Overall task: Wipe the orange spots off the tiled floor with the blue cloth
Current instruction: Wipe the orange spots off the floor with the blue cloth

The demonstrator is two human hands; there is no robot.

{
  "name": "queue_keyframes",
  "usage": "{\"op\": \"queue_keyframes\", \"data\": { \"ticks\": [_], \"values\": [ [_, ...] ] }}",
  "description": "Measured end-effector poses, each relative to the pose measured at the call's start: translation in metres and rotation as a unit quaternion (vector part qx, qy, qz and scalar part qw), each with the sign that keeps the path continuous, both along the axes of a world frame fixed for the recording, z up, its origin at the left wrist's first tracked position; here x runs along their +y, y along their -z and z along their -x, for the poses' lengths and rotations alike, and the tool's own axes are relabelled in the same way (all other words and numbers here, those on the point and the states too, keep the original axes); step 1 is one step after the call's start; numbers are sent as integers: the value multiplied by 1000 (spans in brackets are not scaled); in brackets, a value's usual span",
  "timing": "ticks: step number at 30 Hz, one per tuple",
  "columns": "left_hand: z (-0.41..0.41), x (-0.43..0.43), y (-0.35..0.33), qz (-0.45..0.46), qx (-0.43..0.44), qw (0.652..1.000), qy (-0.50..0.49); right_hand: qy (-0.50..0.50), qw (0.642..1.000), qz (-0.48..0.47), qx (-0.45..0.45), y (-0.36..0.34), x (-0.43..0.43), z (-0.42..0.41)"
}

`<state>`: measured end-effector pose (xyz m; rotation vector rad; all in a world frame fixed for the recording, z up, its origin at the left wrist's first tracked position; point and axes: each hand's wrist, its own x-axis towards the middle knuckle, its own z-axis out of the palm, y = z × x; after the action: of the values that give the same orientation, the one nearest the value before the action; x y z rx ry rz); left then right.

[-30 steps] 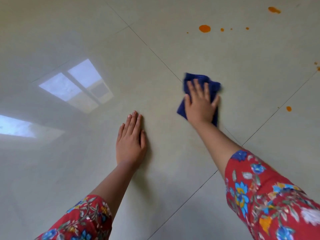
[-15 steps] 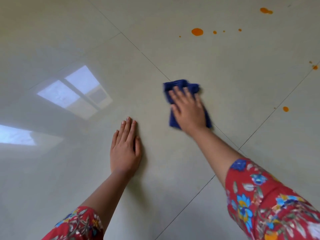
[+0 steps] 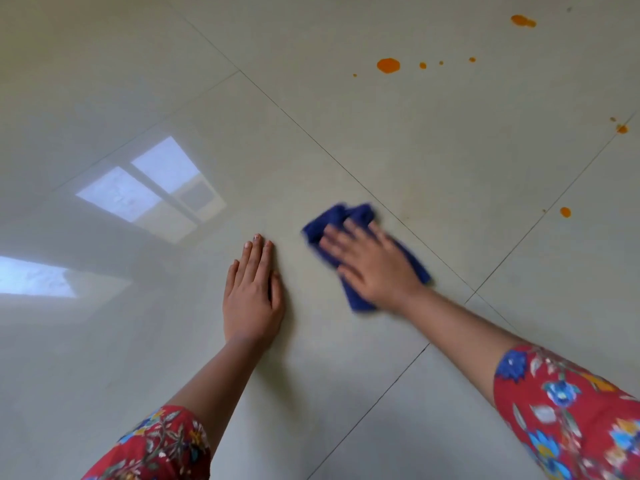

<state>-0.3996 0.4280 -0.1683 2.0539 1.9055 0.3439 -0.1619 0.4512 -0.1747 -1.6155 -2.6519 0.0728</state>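
Blue cloth (image 3: 358, 213) has slid toward 7 o'clock under the flat, unclenched right hand (image 3: 374, 268); left hand (image 3: 251, 296) flat on floor (image 3: 450, 150). Orange spots (image 3: 388, 65) at 1 o'clock remain unwiped.

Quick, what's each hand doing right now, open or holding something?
Left hand: open, flat on the floor, holding nothing.
Right hand: open, fingers straight, pressing the blue cloth onto the floor.

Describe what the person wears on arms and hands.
The left sleeve and right sleeve are red with a blue, white and orange flower print, ending near the elbow. Left hand and right hand are bare: no gloves, rings or watch show.
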Motion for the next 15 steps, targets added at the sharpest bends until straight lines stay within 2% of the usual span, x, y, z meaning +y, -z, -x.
{"op": "queue_keyframes", "data": {
  "ticks": [2,4,5,6,7,8,9,10,11,13,14,15],
  "values": [
    [1,-2,0,2,-2,1000,-1,208,978,-6,20,-1,16,-20],
    [1,-3,0,3,0,1000,-3,370,928,-24,37,3,5,-22],
    [1,-2,0,3,0,1000,-4,382,923,-30,27,3,-8,-19],
    [1,-2,0,3,0,1000,-5,325,945,-32,11,0,-24,-15],
    [0,-1,0,4,0,1000,-3,201,979,-21,-4,-1,-43,-15],
    [0,-1,-1,3,0,1000,-1,49,999,6,-13,-2,-61,-22],
    [0,-1,-1,2,0,1000,0,-67,997,39,-14,-6,-67,-37],
    [0,-1,-1,2,-1,1000,-2,-114,992,53,-5,-9,-62,-56],
    [0,0,-1,1,-3,1000,-3,-90,995,48,-1,-7,-52,-73],
    [0,-1,0,1,-2,1000,-2,109,994,26,8,-3,-22,-90],
    [-1,-1,0,2,-1,1000,-2,205,979,11,9,-4,-4,-88],
    [-1,-1,0,2,0,1000,-2,260,966,2,16,-5,14,-77]
  ]
}}
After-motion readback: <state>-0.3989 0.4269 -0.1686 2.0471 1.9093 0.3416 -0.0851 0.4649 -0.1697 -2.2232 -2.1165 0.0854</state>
